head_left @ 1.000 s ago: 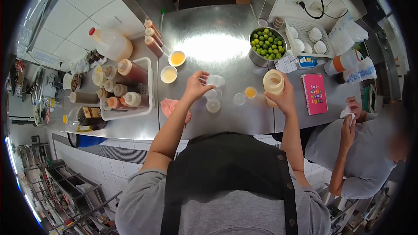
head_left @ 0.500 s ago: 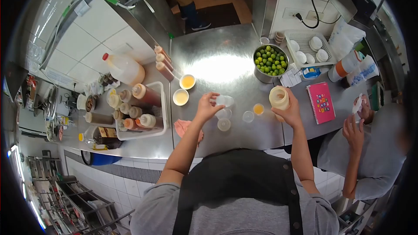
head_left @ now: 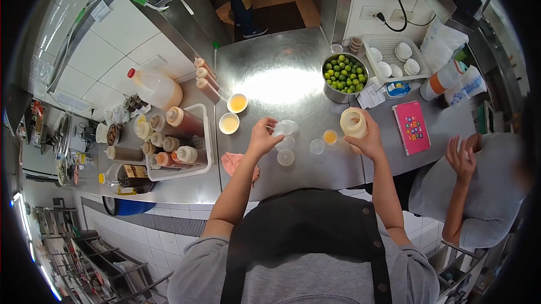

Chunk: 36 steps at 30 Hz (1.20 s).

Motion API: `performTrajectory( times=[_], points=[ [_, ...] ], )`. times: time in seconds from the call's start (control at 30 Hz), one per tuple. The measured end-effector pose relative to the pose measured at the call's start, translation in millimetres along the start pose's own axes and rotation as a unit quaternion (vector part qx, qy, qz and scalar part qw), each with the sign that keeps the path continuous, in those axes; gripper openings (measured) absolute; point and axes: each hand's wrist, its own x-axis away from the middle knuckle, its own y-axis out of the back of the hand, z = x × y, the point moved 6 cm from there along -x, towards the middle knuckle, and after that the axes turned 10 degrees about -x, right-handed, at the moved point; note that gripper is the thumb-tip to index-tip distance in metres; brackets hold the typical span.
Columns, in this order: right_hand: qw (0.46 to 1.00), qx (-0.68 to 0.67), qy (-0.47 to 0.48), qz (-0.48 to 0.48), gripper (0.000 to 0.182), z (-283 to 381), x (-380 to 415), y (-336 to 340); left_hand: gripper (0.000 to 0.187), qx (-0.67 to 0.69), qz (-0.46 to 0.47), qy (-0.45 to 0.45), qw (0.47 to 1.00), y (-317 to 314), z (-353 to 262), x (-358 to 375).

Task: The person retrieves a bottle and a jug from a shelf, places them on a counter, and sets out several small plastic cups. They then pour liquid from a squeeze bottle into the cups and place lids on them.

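Observation:
My left hand (head_left: 262, 138) pinches a small clear plastic cup (head_left: 279, 129) among other clear cups and lids on the steel counter. A round clear lid (head_left: 285, 158) lies just in front of them. My right hand (head_left: 369, 139) is wrapped round an uncapped pale squeeze bottle (head_left: 353, 127), tilted with its open mouth up. Left of the bottle stands a small clear cup of orange sauce (head_left: 329, 136), with another small clear cup or lid (head_left: 316, 146) beside it. Near my left forearm lies a pink cloth (head_left: 232, 164).
Two white bowls of yellow liquid (head_left: 237, 103) stand left of centre. A basket of sauce bottles (head_left: 209, 152) is further left. Behind my right hand are a pot of limes (head_left: 337, 95) and a pink notebook (head_left: 411, 129). A co-worker (head_left: 479, 191) stands at the right.
The view has shifted slightly. The co-worker's hands have moved, and the white item in them no longer shows. The person beyond the opening has moved. My hands keep nearly the same pose.

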Motion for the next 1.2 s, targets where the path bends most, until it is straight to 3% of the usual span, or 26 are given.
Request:
performTrajectory(
  times=[0.2, 0.4, 0.6, 1.2],
  points=[
    [1.000, -0.013, 0.009, 0.002, 0.080, -2.7, -2.4, 3.8, 0.053, 0.002, 0.022, 0.028, 0.999, 1.9, -4.1, -0.7],
    [1.000, 0.015, 0.016, -0.002, 0.079, 2.3, -2.7, 11.9, 0.051, -0.032, -0.030, -0.029, 0.999, 2.6, -9.0, -1.6],
    [1.000, 0.006, 0.029, -0.002, 0.078, 4.6, -1.3, 13.3, 0.049, 0.014, -0.021, -0.007, 1.000, -0.6, -1.8, -3.2],
    [1.000, 0.010, -0.018, -0.010, 0.082, 0.9, -8.8, 18.9, 0.049, 0.025, -0.014, 0.018, 0.999, -0.1, -1.1, -4.6]
  ],
)
